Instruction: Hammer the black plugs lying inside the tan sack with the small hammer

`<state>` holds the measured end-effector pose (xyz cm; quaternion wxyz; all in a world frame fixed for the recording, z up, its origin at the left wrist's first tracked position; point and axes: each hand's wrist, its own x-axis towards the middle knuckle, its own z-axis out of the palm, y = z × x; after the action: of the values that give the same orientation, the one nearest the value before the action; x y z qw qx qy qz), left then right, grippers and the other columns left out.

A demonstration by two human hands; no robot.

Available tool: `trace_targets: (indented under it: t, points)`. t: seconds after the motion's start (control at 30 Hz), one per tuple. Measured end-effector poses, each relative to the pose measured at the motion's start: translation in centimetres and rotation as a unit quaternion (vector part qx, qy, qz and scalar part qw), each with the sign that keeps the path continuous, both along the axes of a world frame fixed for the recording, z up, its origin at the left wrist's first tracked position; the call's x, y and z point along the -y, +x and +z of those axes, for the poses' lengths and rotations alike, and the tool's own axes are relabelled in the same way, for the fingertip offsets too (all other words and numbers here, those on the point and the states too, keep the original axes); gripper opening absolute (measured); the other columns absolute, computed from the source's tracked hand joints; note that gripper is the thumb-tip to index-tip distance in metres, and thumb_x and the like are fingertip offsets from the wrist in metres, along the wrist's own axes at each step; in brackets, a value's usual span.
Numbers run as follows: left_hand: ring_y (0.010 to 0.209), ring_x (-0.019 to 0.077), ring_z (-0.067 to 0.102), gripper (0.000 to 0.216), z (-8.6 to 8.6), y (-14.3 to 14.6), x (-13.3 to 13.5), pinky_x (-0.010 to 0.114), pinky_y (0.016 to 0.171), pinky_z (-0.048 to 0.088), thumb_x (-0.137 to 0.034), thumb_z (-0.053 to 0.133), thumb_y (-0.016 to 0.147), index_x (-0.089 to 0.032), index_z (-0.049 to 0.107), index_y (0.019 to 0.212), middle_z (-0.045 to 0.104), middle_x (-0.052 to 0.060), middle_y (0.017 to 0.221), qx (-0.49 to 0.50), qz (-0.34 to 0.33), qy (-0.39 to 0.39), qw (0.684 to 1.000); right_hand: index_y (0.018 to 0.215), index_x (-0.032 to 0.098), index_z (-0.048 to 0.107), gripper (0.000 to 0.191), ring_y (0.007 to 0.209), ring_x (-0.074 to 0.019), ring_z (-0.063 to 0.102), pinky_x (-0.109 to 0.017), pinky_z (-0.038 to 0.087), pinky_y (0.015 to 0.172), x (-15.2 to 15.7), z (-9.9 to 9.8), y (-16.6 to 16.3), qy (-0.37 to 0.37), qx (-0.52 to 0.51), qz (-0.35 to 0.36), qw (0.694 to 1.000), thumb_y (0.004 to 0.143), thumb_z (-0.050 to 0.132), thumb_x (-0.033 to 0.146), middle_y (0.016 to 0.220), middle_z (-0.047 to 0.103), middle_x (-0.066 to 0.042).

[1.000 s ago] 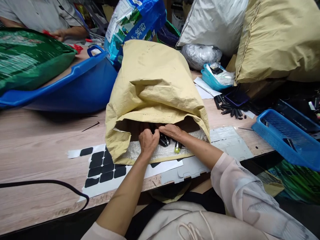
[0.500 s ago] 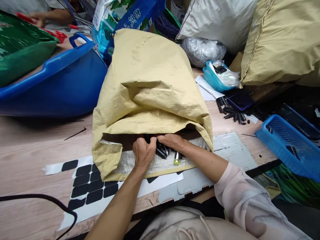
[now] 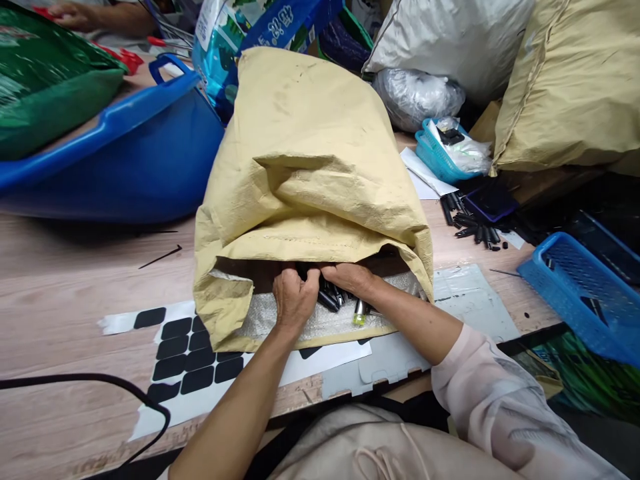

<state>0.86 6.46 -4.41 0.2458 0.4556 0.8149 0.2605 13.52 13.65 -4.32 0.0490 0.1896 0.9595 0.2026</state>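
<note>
A large yellow paper sack (image 3: 310, 140) lies on the table with its mouth facing me, showing a bubble-wrap-like lining (image 3: 265, 315). My left hand (image 3: 294, 293) reaches into the mouth, its fingers curled and partly hidden under the upper edge. Close beside it, my right hand (image 3: 350, 277) also reaches in, fingertips out of sight. Several black, pen-like parts (image 3: 330, 297) lie inside by the hands, along with a silver piece with a yellow-green end (image 3: 359, 312). What the fingers hold cannot be made out.
A blue tub (image 3: 120, 160) stands at left; a co-worker's hand (image 3: 75, 17) is behind it. A sheet of black stickers (image 3: 185, 360) lies partly under the sack. At right are loose black parts (image 3: 475, 227), a blue basket (image 3: 575, 293) and another yellow sack (image 3: 570, 93).
The view has shifted slightly, so the sack and table appear a little further right. Both hands stay in the sack's mouth, with hardly any movement.
</note>
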Motion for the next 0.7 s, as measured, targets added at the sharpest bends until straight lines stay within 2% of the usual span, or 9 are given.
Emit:
trace_targets:
  t: [0.07,0.13,0.2,0.27,0.37,0.43,0.5,0.57,0.7]
  points:
    - [0.071,0.0247,0.058,0.024,0.0,0.0,-0.1,0.037,0.077,0.047,-0.038,0.049,0.088,-0.024,0.05,0.068,0.053,0.004,0.063,-0.004,0.0,0.007,1.0,0.11,0.03,0.074,0.06,0.095,-0.0162,0.071,-0.028,0.062,0.067,-0.1,-0.4,0.1,-0.2,-0.111,-0.071,0.971,0.08,0.033,-0.002,0.087,0.072,0.003]
    - [0.073,0.0253,0.059,0.023,0.0,0.0,-0.1,0.037,0.077,0.047,-0.038,0.048,0.087,-0.023,0.054,0.07,0.057,0.006,0.065,-0.007,-0.002,0.003,1.0,0.116,0.032,0.072,0.064,0.1,-0.0174,0.071,-0.033,0.064,0.074,0.0,-0.4,0.2,-0.339,-0.188,-0.117,0.915,0.084,0.027,-0.001,0.091,0.073,0.0]
    - [0.074,0.0259,0.06,0.024,0.0,0.0,-0.1,0.037,0.077,0.047,-0.038,0.048,0.087,-0.022,0.056,0.071,0.059,0.007,0.067,-0.009,-0.005,-0.002,1.0,0.118,0.032,0.071,0.065,0.103,-0.0182,0.071,-0.035,0.064,0.078,0.0,-0.3,0.2,-0.417,-0.226,-0.137,0.87,0.086,0.025,0.0,0.094,0.073,-0.001]
    - [0.074,0.0257,0.06,0.025,0.0,0.0,-0.1,0.038,0.077,0.047,-0.039,0.047,0.087,-0.022,0.057,0.07,0.06,0.008,0.067,-0.008,-0.005,0.001,1.0,0.117,0.033,0.071,0.065,0.104,-0.0181,0.071,-0.037,0.065,0.081,0.0,-0.3,0.2,-0.443,-0.232,-0.139,0.855,0.086,0.025,0.001,0.096,0.074,-0.001]
    - [0.07,0.0245,0.058,0.027,-0.1,0.1,0.0,0.037,0.075,0.046,-0.042,0.046,0.085,-0.023,0.053,0.066,0.059,0.008,0.065,-0.007,0.0,0.007,1.0,0.118,0.031,0.071,0.062,0.106,-0.0172,0.072,-0.036,0.066,0.084,-0.3,-1.0,0.3,-0.39,-0.226,-0.097,0.887,0.084,0.028,0.001,0.092,0.074,0.0]
    - [0.068,0.0237,0.056,0.03,-0.1,0.1,0.0,0.037,0.074,0.045,-0.044,0.045,0.084,-0.024,0.05,0.063,0.058,0.008,0.063,-0.006,0.002,0.01,1.0,0.119,0.025,0.07,0.06,0.104,-0.017,0.074,-0.034,0.066,0.084,-0.5,-1.8,0.3,-0.318,-0.234,-0.02,0.918,0.081,0.03,0.001,0.089,0.075,0.001]
    - [0.066,0.0231,0.054,0.031,0.0,0.1,0.0,0.037,0.072,0.044,-0.046,0.044,0.082,-0.025,0.048,0.06,0.058,0.008,0.062,-0.004,0.004,0.014,1.0,0.118,0.018,0.07,0.06,0.101,-0.0162,0.075,-0.031,0.066,0.086,-0.8,-2.7,0.2,-0.242,-0.253,0.065,0.935,0.078,0.03,0.0,0.09,0.077,0.001]
    - [0.065,0.0225,0.052,0.031,0.0,0.1,0.0,0.037,0.07,0.042,-0.047,0.043,0.081,-0.025,0.047,0.06,0.057,0.008,0.062,-0.004,0.006,0.02,1.0,0.117,0.015,0.07,0.06,0.1,-0.0149,0.076,-0.029,0.065,0.089,-1.0,-3.3,0.3,-0.179,-0.282,0.113,0.936,0.077,0.029,-0.001,0.095,0.078,0.0]
    - [0.062,0.0212,0.049,0.032,0.0,0.1,-0.1,0.037,0.069,0.041,-0.049,0.043,0.079,-0.025,0.045,0.059,0.055,0.008,0.06,-0.004,0.008,0.026,1.0,0.115,0.015,0.071,0.061,0.099,-0.0128,0.077,-0.026,0.062,0.092,-1.1,-3.8,0.4,-0.108,-0.332,0.138,0.927,0.077,0.027,-0.004,0.099,0.08,0.001]
